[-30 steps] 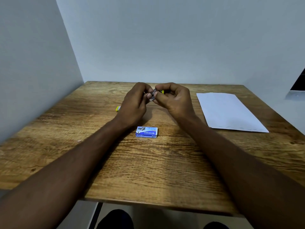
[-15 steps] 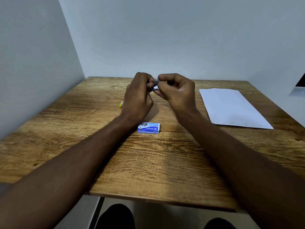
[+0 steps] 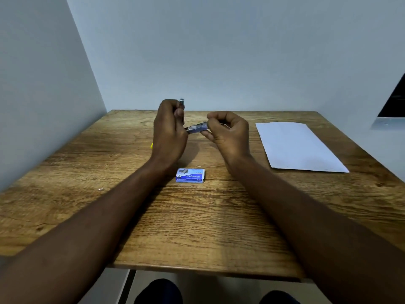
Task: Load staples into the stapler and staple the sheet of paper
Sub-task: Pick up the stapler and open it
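Both hands hold a small metal stapler [image 3: 196, 129] above the middle of the wooden table [image 3: 197, 216]. My left hand [image 3: 169, 130] grips one end, and a metal tip sticks up above its fingers. My right hand [image 3: 229, 132] pinches the other end of the grey metal part. Most of the stapler is hidden by my fingers. A blue staple box [image 3: 190, 175] lies flat on the table below my hands. The white sheet of paper [image 3: 295, 145] lies to the right, untouched.
A small yellow piece [image 3: 151, 145] peeks out on the table left of my left hand. A loose staple [image 3: 100, 189] lies on the left part of the table. Walls close off the table at the back and left.
My hands have drawn apart and risen slightly. The stapler's metal part now shows stretched between them, where before the fingers were bunched together around it.
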